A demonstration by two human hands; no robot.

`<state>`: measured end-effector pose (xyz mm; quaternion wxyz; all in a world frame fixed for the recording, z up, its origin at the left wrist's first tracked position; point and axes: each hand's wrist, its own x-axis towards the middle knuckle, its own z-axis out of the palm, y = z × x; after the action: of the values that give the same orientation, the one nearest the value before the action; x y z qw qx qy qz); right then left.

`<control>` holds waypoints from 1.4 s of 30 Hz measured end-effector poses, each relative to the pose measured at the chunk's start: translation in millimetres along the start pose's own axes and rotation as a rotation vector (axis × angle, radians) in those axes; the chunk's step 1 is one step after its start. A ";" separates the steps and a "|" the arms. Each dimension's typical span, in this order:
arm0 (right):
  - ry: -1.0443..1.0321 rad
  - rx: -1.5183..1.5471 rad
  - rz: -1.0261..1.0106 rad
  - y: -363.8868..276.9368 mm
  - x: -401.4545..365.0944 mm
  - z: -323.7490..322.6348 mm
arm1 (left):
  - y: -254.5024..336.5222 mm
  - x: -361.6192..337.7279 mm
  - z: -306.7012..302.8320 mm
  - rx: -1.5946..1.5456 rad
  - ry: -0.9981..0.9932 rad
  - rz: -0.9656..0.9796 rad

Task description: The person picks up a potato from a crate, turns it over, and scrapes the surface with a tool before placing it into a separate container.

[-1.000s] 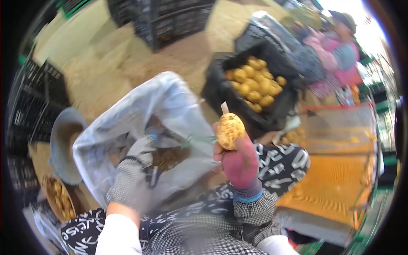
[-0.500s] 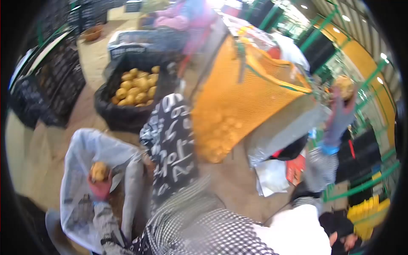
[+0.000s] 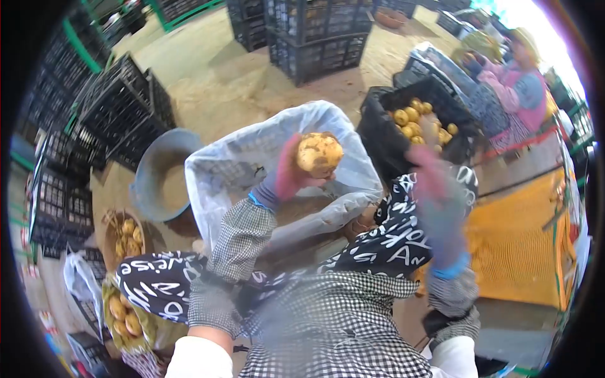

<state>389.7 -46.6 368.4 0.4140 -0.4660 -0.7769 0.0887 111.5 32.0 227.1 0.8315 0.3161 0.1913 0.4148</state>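
Observation:
My left hand [image 3: 292, 170], in a pink and grey glove, is closed around a potato [image 3: 320, 153] with brown patches on its skin. It is over a crate lined with whitish plastic [image 3: 217, 154], directly before my lap. My right hand [image 3: 432, 173], gloved the same way, is smeared by motion near the front of a black-lined crate [image 3: 378, 120]. Several yellow potatoes [image 3: 413, 116] lie in that crate. Whether the right fingers hold anything is hidden by the blur.
An orange mesh bag [image 3: 520, 246] is on my right. To the left are a blue-grey tub [image 3: 148, 183], a basket of potatoes [image 3: 129, 236] and a sack of potatoes [image 3: 126, 318]. Black crates [image 3: 315, 47] stand stacked ahead. Another person [image 3: 520, 88] sits at the upper right.
My view has turned left. My right hand, which was raised with a potato on the right, has come down toward the black-lined crate. The left hand still grips a potato, now shown nearer.

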 end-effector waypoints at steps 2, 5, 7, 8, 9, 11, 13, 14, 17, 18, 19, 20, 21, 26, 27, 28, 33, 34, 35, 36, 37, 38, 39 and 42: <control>-0.166 0.846 0.429 21.3 0.4 94.7 | 5.4 -9.0 13.5 -0.078 0.132 0.098; -0.209 0.266 0.000 10.8 9.2 169.4 | -8.1 -31.2 17.2 -0.268 0.280 0.271; -0.188 0.408 0.012 -2.1 -0.8 197.0 | -19.7 -58.5 24.1 -0.238 0.406 0.257; -0.183 0.451 0.032 0.2 -3.6 216.2 | -21.7 -66.3 23.3 -0.220 0.466 0.246; -0.176 0.490 0.058 4.2 -7.5 233.3 | -23.2 -75.4 21.2 -0.254 0.538 0.213; -0.340 0.642 0.140 16.2 -18.6 255.6 | -39.0 -82.4 6.6 -0.382 0.662 0.226; -0.443 0.708 0.195 21.3 -26.4 270.2 | -60.6 -88.8 -17.5 -0.495 0.703 0.211; -0.456 0.720 0.203 25.2 -30.5 276.7 | -74.3 -92.1 -32.9 -0.545 0.683 0.190; -0.453 0.700 0.235 43.8 -42.2 295.1 | -87.6 -89.4 -42.1 -0.620 0.781 0.130; -0.431 0.658 0.245 50.1 -40.7 300.0 | -89.4 -86.3 -40.6 -0.632 0.836 0.110; -0.419 0.677 0.312 55.7 -41.2 301.8 | -89.0 -85.0 -40.5 -0.677 0.772 0.102; -0.406 0.697 0.380 61.2 -41.8 303.5 | -87.5 -85.0 -40.9 -0.721 0.710 0.096; -0.397 0.779 0.508 57.6 -34.9 300.0 | -82.9 -84.0 -40.9 -0.760 0.646 0.093; -0.442 0.765 0.490 50.5 -19.5 283.5 | -67.2 -74.4 -29.6 -0.252 0.923 0.218; -0.474 0.675 0.360 48.0 -18.4 280.4 | -65.5 -72.7 -31.0 -0.078 0.958 0.245; -0.504 0.583 0.233 45.4 -19.0 277.3 | -66.8 -71.9 -33.3 -0.039 0.960 0.252; -0.573 0.911 0.391 28.5 -16.6 264.0 | -73.9 -74.9 -42.4 0.074 0.910 0.184; -0.594 0.828 0.385 32.6 -17.7 265.8 | -75.4 -74.6 -41.3 -0.048 0.921 0.144; -0.616 0.747 0.381 37.3 -19.8 267.6 | -77.0 -74.7 -39.4 -0.171 0.933 0.102; -0.626 0.735 0.462 44.3 -21.0 270.5 | -76.8 -73.8 -39.7 -0.289 0.941 0.063; -0.637 0.722 0.543 54.0 -23.8 273.8 | -79.2 -74.4 -44.8 -0.530 0.727 0.083; -0.648 0.708 0.624 63.7 -29.3 278.5 | -82.9 -76.9 -53.3 -0.763 0.503 0.102; -0.596 0.639 0.531 59.7 -25.1 278.0 | -80.9 -77.2 -58.1 -0.982 0.270 0.125; -0.569 0.715 0.801 44.6 -6.2 259.6 | -77.1 -80.1 -62.7 -1.021 0.308 0.084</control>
<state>231.7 37.3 175.0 0.2554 -0.5121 -0.5433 0.6143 72.3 -45.1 133.3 0.8245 -0.1859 0.0723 0.5295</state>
